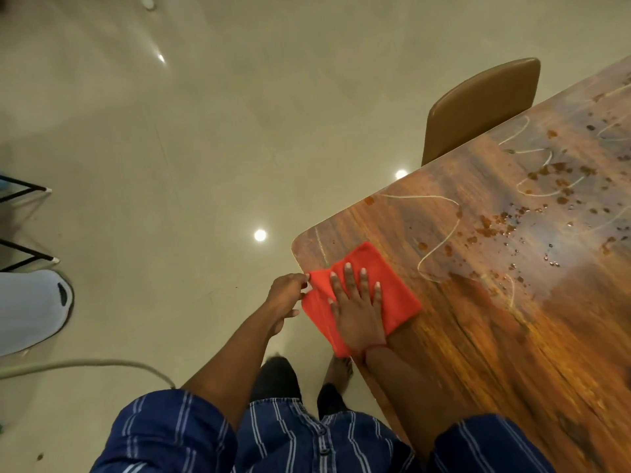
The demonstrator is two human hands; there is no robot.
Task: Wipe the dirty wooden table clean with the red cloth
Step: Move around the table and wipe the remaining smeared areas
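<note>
The red cloth (392, 295) lies folded on the near corner of the wooden table (478, 336), partly hanging over the table's left edge. My right hand (358, 308) presses flat on the cloth with its fingers spread. My left hand (286, 295), just off the table's edge, pinches the cloth's left corner. White squiggly lines and orange-brown spots and droplets (532, 206) cover the table's surface farther right.
A tan chair (478, 107) is tucked in at the table's far side. The glossy beige floor (205, 148) spreads to the left. A pale cable (102, 363) runs across the floor by my legs. Black stand legs and a white object (30, 308) sit at the left edge.
</note>
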